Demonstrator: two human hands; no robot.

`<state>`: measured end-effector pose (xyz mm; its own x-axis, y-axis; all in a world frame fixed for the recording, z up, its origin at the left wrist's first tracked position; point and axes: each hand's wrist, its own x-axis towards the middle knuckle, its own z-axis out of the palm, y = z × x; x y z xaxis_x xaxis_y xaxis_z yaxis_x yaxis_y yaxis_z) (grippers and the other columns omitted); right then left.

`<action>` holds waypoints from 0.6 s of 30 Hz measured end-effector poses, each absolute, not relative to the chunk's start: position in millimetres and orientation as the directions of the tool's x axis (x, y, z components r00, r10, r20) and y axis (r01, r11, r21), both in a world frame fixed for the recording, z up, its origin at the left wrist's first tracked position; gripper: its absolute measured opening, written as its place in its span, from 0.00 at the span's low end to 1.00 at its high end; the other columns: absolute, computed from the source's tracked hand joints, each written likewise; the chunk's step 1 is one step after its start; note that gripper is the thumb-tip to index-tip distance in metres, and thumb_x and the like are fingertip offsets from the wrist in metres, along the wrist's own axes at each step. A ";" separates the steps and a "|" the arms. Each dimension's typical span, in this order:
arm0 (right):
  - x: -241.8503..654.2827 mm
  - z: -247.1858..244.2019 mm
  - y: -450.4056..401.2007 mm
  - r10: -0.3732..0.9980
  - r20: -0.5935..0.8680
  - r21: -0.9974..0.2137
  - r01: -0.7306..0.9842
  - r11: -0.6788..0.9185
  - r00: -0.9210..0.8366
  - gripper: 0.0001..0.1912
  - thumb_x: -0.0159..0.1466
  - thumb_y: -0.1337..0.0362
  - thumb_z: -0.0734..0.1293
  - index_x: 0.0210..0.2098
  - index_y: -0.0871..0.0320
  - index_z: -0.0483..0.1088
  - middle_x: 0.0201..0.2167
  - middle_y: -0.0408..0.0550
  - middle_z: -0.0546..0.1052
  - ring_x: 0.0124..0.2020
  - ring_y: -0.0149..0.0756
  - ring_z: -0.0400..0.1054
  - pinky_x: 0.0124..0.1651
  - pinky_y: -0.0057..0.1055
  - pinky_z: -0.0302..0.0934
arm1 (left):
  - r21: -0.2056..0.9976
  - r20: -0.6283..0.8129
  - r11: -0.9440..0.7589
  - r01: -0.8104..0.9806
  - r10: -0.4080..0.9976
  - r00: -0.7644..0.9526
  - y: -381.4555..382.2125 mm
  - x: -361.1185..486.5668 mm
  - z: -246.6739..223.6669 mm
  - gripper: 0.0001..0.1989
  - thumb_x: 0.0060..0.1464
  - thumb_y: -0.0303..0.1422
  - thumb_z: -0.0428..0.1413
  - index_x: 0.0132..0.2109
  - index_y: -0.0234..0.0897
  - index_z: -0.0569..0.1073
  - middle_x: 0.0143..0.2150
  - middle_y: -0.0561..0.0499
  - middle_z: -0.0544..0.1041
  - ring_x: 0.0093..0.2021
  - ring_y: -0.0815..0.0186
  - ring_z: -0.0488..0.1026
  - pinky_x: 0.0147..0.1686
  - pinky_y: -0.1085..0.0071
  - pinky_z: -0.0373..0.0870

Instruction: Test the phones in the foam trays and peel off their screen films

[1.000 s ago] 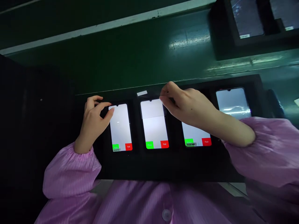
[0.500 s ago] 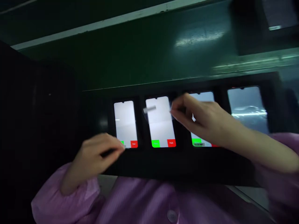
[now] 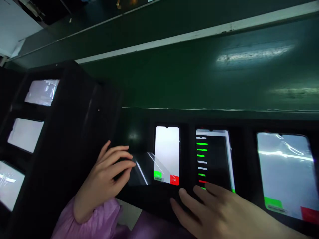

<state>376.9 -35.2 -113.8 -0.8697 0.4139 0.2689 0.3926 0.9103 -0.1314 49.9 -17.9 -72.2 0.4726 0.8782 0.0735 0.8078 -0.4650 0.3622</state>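
Note:
My left hand [image 3: 109, 169] has its thumb and fingertips closed on a clear plastic film [image 3: 142, 171], seen by its shiny streaks. The film reaches right, over the lower left of a phone [image 3: 167, 149] with a white screen, a green button and a red "Fail" button. Fingers apart and holding nothing visible, my right hand [image 3: 211, 212] is at the lower end of a second phone [image 3: 215, 159]. That screen is dark with green, white and red text lines; the hand hides its lower part. Farther right a third phone [image 3: 286, 176] shows a greyish screen with green and red buttons.
The phones lie in a black holder [image 3: 244, 159]. At the left, a black stand [image 3: 74, 109] carries several lit screens [image 3: 26, 134]. Behind runs a green surface [image 3: 161, 83] with a pale strip [image 3: 174, 39] and light reflections.
The view has swung left, bringing the stand's screens in. The second phone's white screen has turned to a dark text list. My right hand's pinched fingers have spread; the film now shows at my left hand.

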 end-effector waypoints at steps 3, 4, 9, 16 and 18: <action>368.1 -113.4 -28.1 0.378 0.252 -0.117 0.360 0.926 -0.891 0.15 0.70 0.64 0.63 0.50 0.56 0.79 0.41 0.48 0.79 0.29 0.38 0.67 0.28 0.38 0.61 | 0.388 0.153 -0.491 0.780 0.869 0.470 5.9 53.8 -83.7 0.12 0.63 0.23 0.59 0.46 0.47 0.80 0.49 0.54 0.83 0.59 0.60 0.79 0.73 0.43 0.62; 367.8 -112.8 -25.3 0.370 0.255 -0.124 0.349 0.929 -0.893 0.15 0.71 0.65 0.62 0.48 0.56 0.80 0.40 0.48 0.78 0.28 0.37 0.66 0.27 0.38 0.60 | 0.405 0.178 -0.504 0.763 0.862 0.475 12.4 55.8 -86.2 0.12 0.63 0.23 0.59 0.46 0.47 0.80 0.49 0.53 0.83 0.59 0.60 0.79 0.73 0.44 0.63; 373.3 -108.7 5.8 0.477 0.313 -0.233 0.420 0.877 -0.822 0.16 0.73 0.71 0.60 0.49 0.56 0.80 0.38 0.45 0.78 0.33 0.36 0.69 0.31 0.37 0.61 | 0.425 0.254 -0.558 0.712 0.829 0.498 32.2 63.3 -92.1 0.13 0.62 0.22 0.59 0.46 0.45 0.81 0.51 0.52 0.83 0.58 0.61 0.79 0.71 0.49 0.67; 385.5 -127.4 57.4 0.627 0.240 -0.059 0.634 0.771 -0.741 0.20 0.78 0.60 0.59 0.61 0.60 0.75 0.38 0.49 0.73 0.37 0.42 0.68 0.38 0.41 0.62 | 0.436 0.269 -0.563 0.702 0.826 0.495 35.6 66.4 -94.6 0.13 0.62 0.21 0.59 0.47 0.44 0.81 0.51 0.50 0.82 0.57 0.62 0.79 0.70 0.50 0.69; 388.3 -125.6 56.6 0.632 0.267 -0.039 0.648 0.761 -0.727 0.18 0.78 0.61 0.60 0.59 0.63 0.76 0.37 0.50 0.73 0.37 0.43 0.67 0.39 0.41 0.60 | 0.438 0.263 -0.559 0.704 0.829 0.493 35.6 66.9 -95.3 0.13 0.62 0.21 0.59 0.48 0.44 0.81 0.51 0.50 0.82 0.57 0.62 0.79 0.70 0.51 0.69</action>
<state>388.3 56.6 -125.6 -0.7273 0.6325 0.2666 0.6475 0.7610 -0.0390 66.9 35.6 -95.3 0.4935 0.8289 0.2635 0.7042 -0.5586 0.4383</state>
